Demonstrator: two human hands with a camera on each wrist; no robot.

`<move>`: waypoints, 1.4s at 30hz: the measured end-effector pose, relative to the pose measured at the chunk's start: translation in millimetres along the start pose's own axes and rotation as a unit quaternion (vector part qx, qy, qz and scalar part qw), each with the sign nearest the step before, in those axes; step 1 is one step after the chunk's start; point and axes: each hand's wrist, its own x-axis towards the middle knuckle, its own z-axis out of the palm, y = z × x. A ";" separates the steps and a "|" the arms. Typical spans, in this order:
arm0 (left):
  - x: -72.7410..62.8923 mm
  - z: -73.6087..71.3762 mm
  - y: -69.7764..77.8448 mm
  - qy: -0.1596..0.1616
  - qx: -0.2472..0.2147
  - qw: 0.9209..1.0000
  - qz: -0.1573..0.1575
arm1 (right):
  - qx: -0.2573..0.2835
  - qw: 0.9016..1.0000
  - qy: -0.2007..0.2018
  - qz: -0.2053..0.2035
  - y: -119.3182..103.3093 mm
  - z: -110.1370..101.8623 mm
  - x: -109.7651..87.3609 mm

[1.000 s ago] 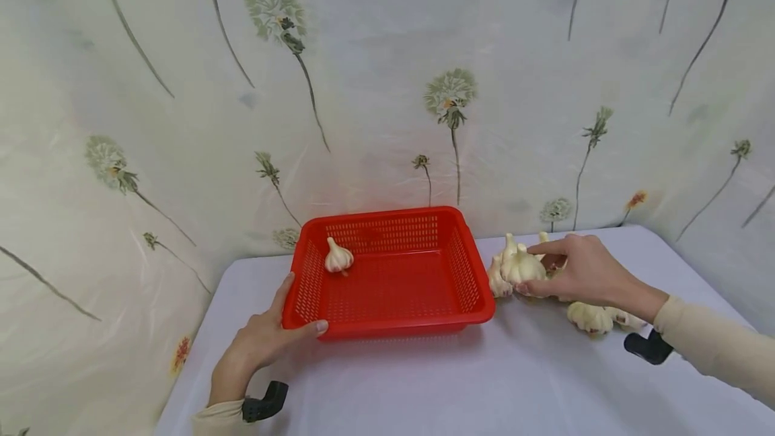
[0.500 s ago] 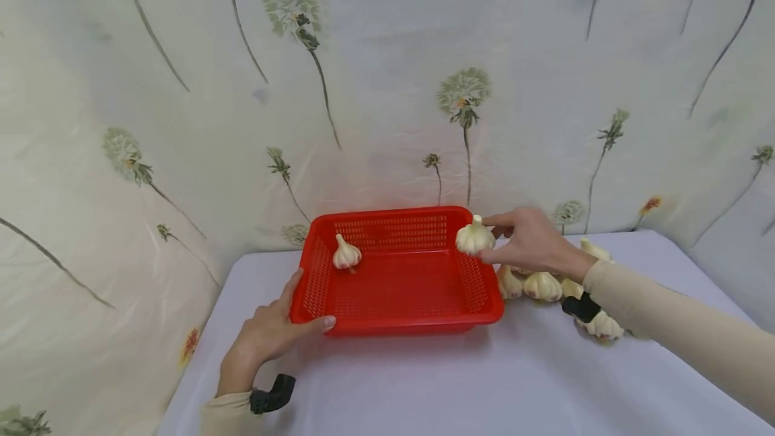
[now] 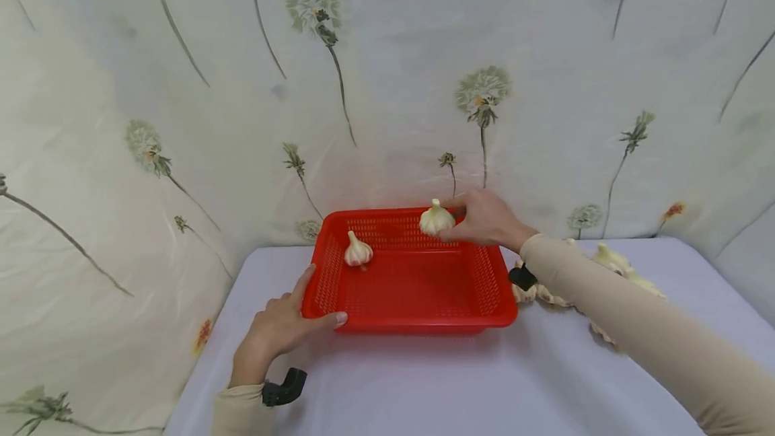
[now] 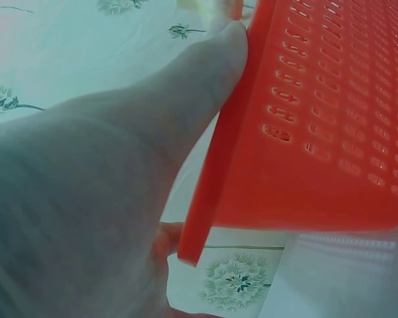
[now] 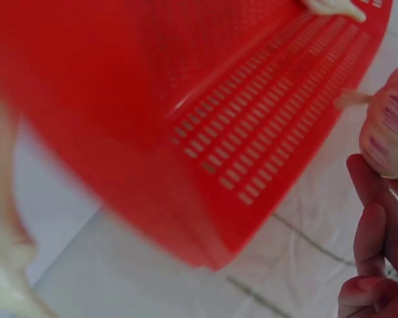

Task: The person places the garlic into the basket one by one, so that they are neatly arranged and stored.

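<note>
My right hand [image 3: 484, 217] pinches a garlic bulb [image 3: 436, 219] between thumb and fingers, over the back right part of a red plastic basket [image 3: 418, 325]. The right wrist view shows the same bulb's purple-streaked side [image 5: 390, 126] at the fingertips, beyond the basket's slotted wall. Another garlic bulb [image 3: 358, 249] sits inside the basket at the left, its stem up. My left hand [image 3: 275, 332] holds the basket's front left corner, thumb along the front rim and fingers on the left side. In the left wrist view the thumb [image 4: 209, 63] lies against the rim.
More garlic bulbs [image 3: 613, 260] lie in a pile right of the basket, partly hidden under the right sleeve [image 3: 636, 315]. A white cloth covers the table [image 3: 399, 382]. Behind it hangs a curtain [image 3: 393, 86] printed with dandelions.
My right hand has taken a garlic bulb from the pile and carried it left, over the basket. The left hand keeps its place at the basket's corner. The head view has shifted slightly.
</note>
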 end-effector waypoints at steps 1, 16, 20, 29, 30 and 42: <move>0.5 0.0 0.1 0.000 0.000 1.000 0.000 | 0.002 1.000 -0.004 0.000 -2.9 2.0 5.7; 2.8 0.4 -1.4 0.007 -0.002 1.000 0.001 | -0.010 0.999 -0.048 -0.007 -24.7 45.7 51.7; 2.4 -0.2 -0.4 0.008 0.000 1.000 0.002 | 0.009 0.999 -0.053 -0.001 -21.4 65.0 56.0; 0.8 1.2 -1.9 0.009 -0.005 1.000 -0.009 | 0.020 0.998 -0.054 0.025 -20.3 105.1 62.3; 0.4 1.6 -1.8 0.009 -0.005 1.000 -0.010 | 0.021 0.998 -0.053 0.028 -20.0 108.7 62.6; 2.5 1.1 -2.0 0.006 -0.006 1.000 -0.012 | 0.058 0.995 -0.053 0.058 -9.3 125.3 65.7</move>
